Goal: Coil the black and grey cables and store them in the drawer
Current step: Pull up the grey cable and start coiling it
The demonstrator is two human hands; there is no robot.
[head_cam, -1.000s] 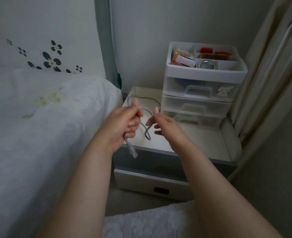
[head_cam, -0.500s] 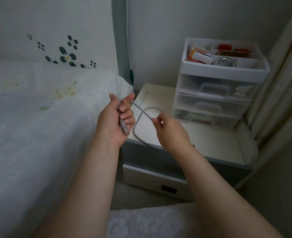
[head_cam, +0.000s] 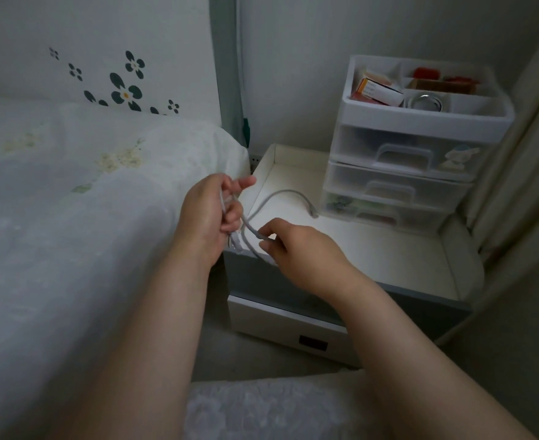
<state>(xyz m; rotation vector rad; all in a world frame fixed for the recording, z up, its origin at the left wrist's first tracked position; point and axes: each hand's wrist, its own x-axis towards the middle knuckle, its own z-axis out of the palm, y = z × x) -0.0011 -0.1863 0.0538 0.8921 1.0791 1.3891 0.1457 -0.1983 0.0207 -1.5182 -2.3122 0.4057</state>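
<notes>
Flanking the scene, a bed (head_cam: 71, 217) lies left of a white nightstand (head_cam: 373, 249) carrying a 3-drawer organizer (head_cam: 404, 154). Left hand (head_cam: 208, 214) curls around gathered loops of the grey cable (head_cam: 281, 195); right hand (head_cam: 296, 246) pinches a strand just beside it. Free plug end rests on the nightstand near the organizer.

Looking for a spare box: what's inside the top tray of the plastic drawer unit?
The top tray holds an orange-and-white box, a metal ring and red items; anything beneath them is hidden.
</notes>
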